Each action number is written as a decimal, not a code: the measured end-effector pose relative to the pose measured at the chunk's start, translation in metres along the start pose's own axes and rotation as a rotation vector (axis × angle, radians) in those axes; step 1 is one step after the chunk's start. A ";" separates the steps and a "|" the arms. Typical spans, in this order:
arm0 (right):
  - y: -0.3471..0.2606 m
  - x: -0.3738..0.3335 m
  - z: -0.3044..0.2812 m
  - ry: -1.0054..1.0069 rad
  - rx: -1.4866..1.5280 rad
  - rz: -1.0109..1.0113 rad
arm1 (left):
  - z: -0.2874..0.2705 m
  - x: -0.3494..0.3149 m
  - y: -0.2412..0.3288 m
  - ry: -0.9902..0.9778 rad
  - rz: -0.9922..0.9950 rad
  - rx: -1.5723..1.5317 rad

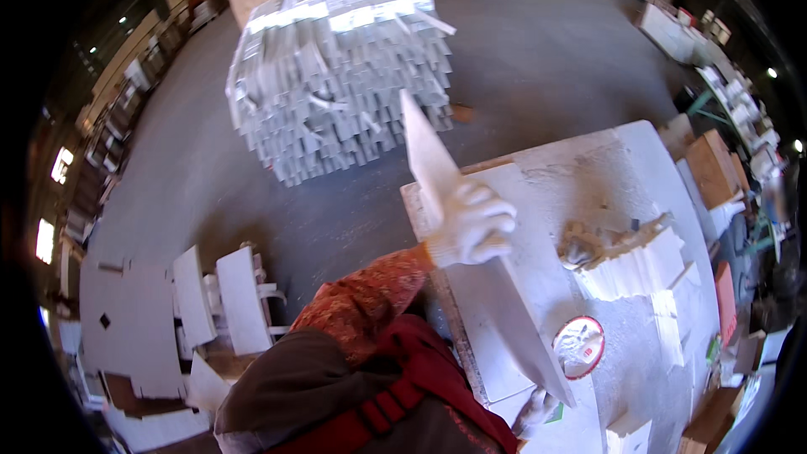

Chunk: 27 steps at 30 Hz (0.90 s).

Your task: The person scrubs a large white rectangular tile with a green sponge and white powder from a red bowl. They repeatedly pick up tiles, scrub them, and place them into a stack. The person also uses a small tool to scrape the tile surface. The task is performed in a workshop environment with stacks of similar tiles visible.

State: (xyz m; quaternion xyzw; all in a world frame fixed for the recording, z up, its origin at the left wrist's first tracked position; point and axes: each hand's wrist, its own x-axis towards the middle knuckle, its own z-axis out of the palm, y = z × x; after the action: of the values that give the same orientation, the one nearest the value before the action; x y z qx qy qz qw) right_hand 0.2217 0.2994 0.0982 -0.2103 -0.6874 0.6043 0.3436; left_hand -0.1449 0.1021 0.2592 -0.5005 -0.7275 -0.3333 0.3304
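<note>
A long white board (pixel 525 319) stands tilted on its edge over the worktable, running from beyond the table's far left edge back toward me. My left hand (pixel 473 223), in a white glove, is closed around it near the middle. At the board's near end is my right hand (pixel 535 414), also gloved and partly hidden by my clothing. Its fingers look curled beside a small green item, which is too blurred to name. Just right of the board sits a round red-rimmed tub (pixel 578 346) with white material in it.
The pale worktable (pixel 580 160) carries a stack of white strips (pixel 635 269) and a white block (pixel 628 435). Beyond it, a large bundle of long white pieces (pixel 336 76) stands on the floor. White panels (pixel 244 298) stand at left. Shelves and boxes (pixel 714 168) line the right.
</note>
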 end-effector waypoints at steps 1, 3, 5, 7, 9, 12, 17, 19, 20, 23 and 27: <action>0.021 -0.008 0.002 0.140 -0.038 0.053 | 0.003 0.002 -0.013 0.124 0.025 -0.017; 0.031 -0.011 0.012 0.276 -0.055 0.074 | 0.005 -0.026 -0.059 0.365 -0.141 0.027; 0.024 -0.003 0.037 0.355 -0.108 0.030 | 0.009 -0.064 -0.124 0.580 -0.553 -0.015; 0.005 0.004 0.056 0.467 -0.186 0.019 | 0.026 -0.096 -0.185 0.703 -0.967 -0.317; -0.002 0.015 0.067 0.584 -0.095 0.048 | 0.042 -0.131 -0.224 0.574 -1.065 -0.744; 0.001 0.012 0.080 0.753 0.097 0.070 | 0.052 -0.148 -0.277 0.238 -1.208 -0.905; -0.053 0.009 0.133 0.876 0.069 0.272 | 0.096 -0.081 -0.293 -0.164 -1.256 -0.724; -0.038 -0.007 0.150 1.009 0.079 0.383 | 0.121 -0.063 -0.310 -0.360 -1.213 -0.596; -0.024 -0.015 0.161 1.115 0.087 0.500 | 0.132 -0.059 -0.316 -0.404 -1.160 -0.573; 0.006 -0.037 0.195 1.138 0.285 0.661 | 0.166 -0.042 -0.330 -0.579 -1.024 -0.445; 0.077 -0.066 0.225 1.257 0.556 0.711 | 0.219 -0.029 -0.350 -0.787 -0.914 -0.351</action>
State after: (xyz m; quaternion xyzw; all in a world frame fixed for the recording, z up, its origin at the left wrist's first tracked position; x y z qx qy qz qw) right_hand 0.0929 0.1127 0.0013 -0.6281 -0.0775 0.5958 0.4945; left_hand -0.5010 0.1696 0.0593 -0.2708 -0.8696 -0.3460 -0.2252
